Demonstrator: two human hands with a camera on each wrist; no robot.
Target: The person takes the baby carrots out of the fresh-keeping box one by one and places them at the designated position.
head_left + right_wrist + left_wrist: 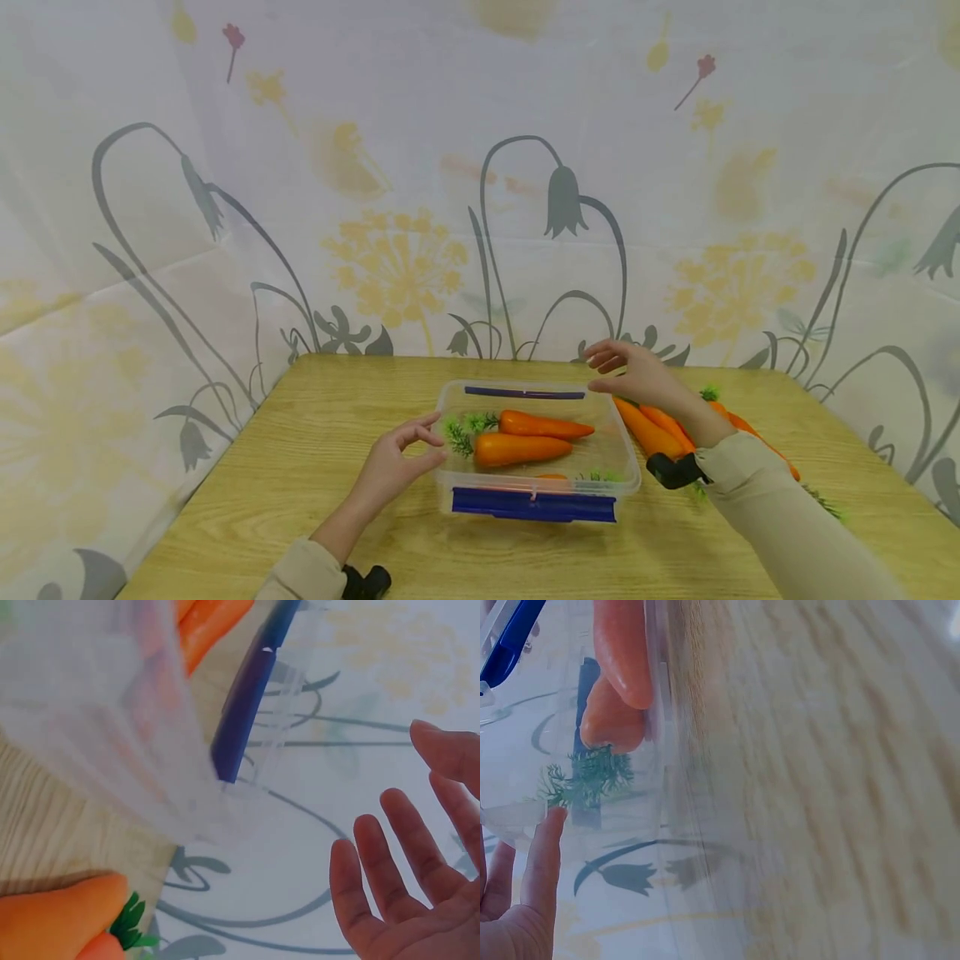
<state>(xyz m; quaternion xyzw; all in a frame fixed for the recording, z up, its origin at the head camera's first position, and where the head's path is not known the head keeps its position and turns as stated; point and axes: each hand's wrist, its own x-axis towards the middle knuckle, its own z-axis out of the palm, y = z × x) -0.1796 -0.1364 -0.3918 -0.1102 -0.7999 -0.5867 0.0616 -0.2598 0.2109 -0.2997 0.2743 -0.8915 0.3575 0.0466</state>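
Observation:
A clear plastic box [632,467] with blue clip latches [534,504] stands uncovered on the table, front side towards me. Inside lie orange carrots with green tops, a nearer carrot [521,450] beside a farther carrot [547,425]; another shows partly behind the front wall. My left hand [397,462] is at the box's left side, fingers loosely bent; in the left wrist view a fingertip [558,817] meets the rim's corner. Past the far right corner, my right hand [643,382] hovers with spread fingers, holding nothing; the right wrist view has it apart from the box.
Right of the box, more carrots [652,429] lie on the wooden table [315,417], partly hidden under my right forearm. Farther right is another carrot [765,442]. A flower-printed cloth [420,167] hangs behind the table and along its sides.

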